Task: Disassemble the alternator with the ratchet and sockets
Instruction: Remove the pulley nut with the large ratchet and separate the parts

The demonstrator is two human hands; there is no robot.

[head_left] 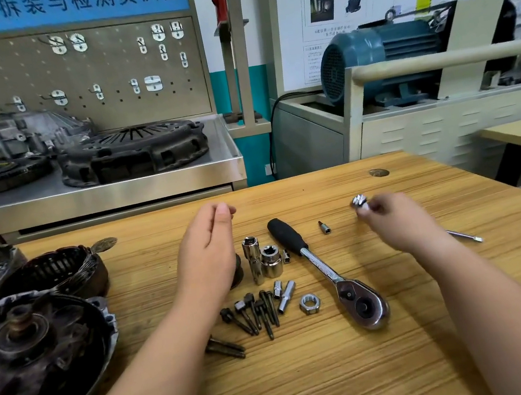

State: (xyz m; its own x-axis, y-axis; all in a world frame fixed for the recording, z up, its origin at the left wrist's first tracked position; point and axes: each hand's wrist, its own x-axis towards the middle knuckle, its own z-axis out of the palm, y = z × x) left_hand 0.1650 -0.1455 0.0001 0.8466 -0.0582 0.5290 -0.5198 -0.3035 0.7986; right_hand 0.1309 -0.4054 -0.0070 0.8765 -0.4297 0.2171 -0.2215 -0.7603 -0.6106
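Left hand [207, 249] raised, fingers loosely curled; right hand [391, 221] extended forward, fingertips pinching socket [359, 201].

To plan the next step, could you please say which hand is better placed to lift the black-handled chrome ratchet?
Probably the left hand: it hovers open and empty near the black-handled chrome ratchet, while the right hand pinches a small shiny metal piece.

An automotive training workshop: tool pegboard [72, 80], clutch parts [132, 150], electric motor [380, 56].
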